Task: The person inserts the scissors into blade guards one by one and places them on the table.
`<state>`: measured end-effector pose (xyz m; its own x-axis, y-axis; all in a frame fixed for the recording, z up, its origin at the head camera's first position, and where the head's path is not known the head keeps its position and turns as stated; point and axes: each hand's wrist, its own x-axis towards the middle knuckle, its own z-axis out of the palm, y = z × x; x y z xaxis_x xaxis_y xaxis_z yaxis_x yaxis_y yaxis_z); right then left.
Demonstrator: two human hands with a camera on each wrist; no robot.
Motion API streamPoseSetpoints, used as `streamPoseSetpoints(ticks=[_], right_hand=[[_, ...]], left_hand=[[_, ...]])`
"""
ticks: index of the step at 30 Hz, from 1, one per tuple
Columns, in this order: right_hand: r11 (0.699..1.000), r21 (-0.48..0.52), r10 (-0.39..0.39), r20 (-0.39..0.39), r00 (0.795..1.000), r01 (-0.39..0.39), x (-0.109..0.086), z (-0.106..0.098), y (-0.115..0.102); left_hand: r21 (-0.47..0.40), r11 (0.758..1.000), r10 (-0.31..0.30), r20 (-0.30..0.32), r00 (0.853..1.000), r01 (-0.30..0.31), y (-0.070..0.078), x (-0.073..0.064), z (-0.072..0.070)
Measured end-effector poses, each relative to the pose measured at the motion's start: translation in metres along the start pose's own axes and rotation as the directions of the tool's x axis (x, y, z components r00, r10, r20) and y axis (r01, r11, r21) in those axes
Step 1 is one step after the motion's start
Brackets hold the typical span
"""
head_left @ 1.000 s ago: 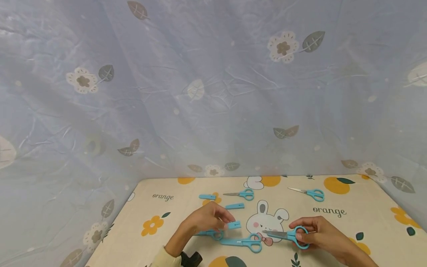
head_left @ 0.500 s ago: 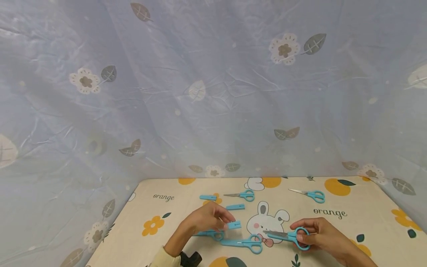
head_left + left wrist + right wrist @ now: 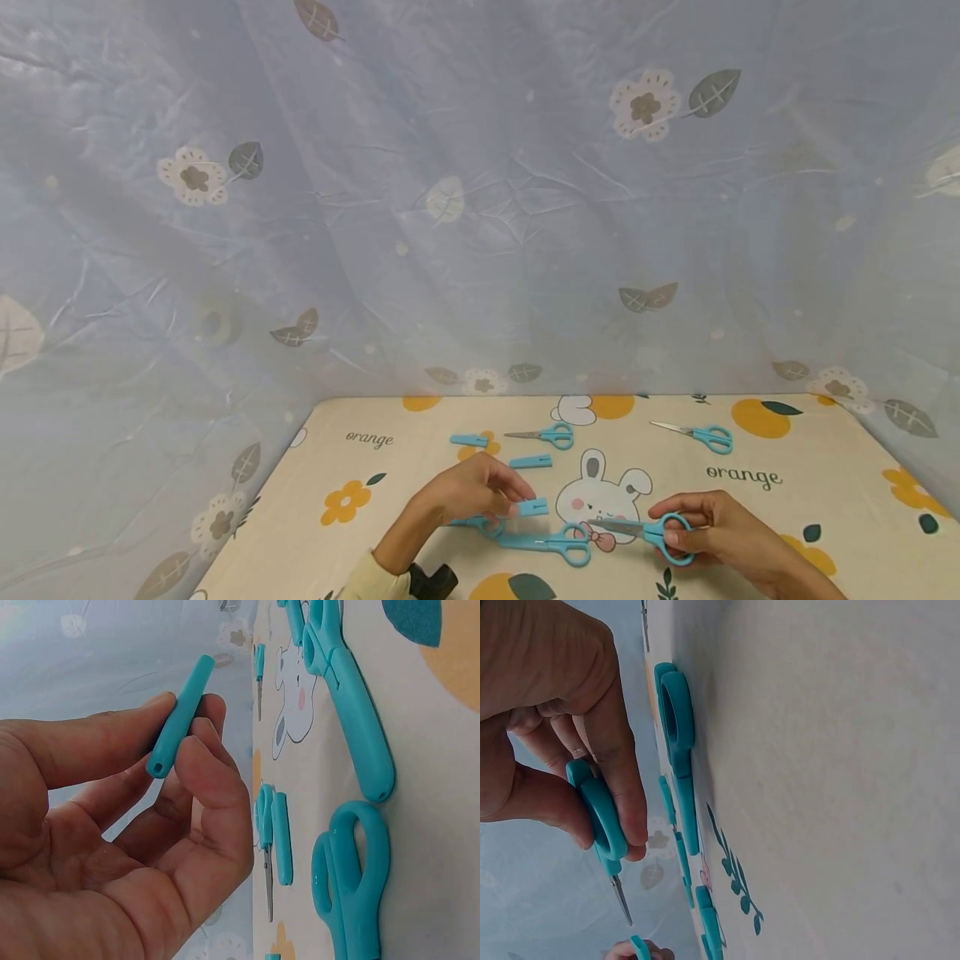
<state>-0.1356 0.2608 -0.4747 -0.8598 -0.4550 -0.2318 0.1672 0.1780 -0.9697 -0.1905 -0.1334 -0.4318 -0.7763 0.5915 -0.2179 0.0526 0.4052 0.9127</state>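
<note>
Left hand (image 3: 480, 490), fingers pinched on a cap (image 3: 533, 507), faces right hand (image 3: 708, 533), fingers clamped on bare-bladed scissors (image 3: 651, 532), both above the tabletop (image 3: 292, 508); likely capping, next calling for tip-to-mouth alignment.

Left hand (image 3: 474, 489) pinches blue cap (image 3: 534, 507) — right hand (image 3: 708, 527) grips bare-bladed scissors (image 3: 649, 532), tips pointing left — capped scissors (image 3: 546, 542) lying between them on patterned tabletop (image 3: 847, 500).

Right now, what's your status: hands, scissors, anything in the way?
Left hand pinching blue cover. Right hand holding bare-bladed scissors. Held pieces apart, nothing seen between; sheathed scissors lying nearby.
</note>
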Motion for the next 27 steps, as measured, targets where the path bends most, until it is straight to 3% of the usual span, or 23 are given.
streamPoseSetpoints(ticks=[12, 22, 27], right_hand=[[1.0, 0.007, 0.024, 0.014, 1.0, -0.024, 0.006, 0.009, 0.0], [0.996, 0.038, -0.081, 0.09, 0.993, 0.077, 0.016, 0.012, -0.005], [0.996, 0.04, -0.081, 0.093, 0.992, 0.078, 0.017, 0.014, -0.01]], left_hand=[[-0.014, 1.0, 0.002, 0.009, 1.0, -0.001, 0.002, 0.0, 0.004], [-0.006, 1.0, 0.015, 0.016, 1.0, -0.014, 0.012, 0.005, 0.012], [0.022, 1.0, 0.007, 0.004, 1.0, -0.007, 0.015, 0.006, 0.014]])
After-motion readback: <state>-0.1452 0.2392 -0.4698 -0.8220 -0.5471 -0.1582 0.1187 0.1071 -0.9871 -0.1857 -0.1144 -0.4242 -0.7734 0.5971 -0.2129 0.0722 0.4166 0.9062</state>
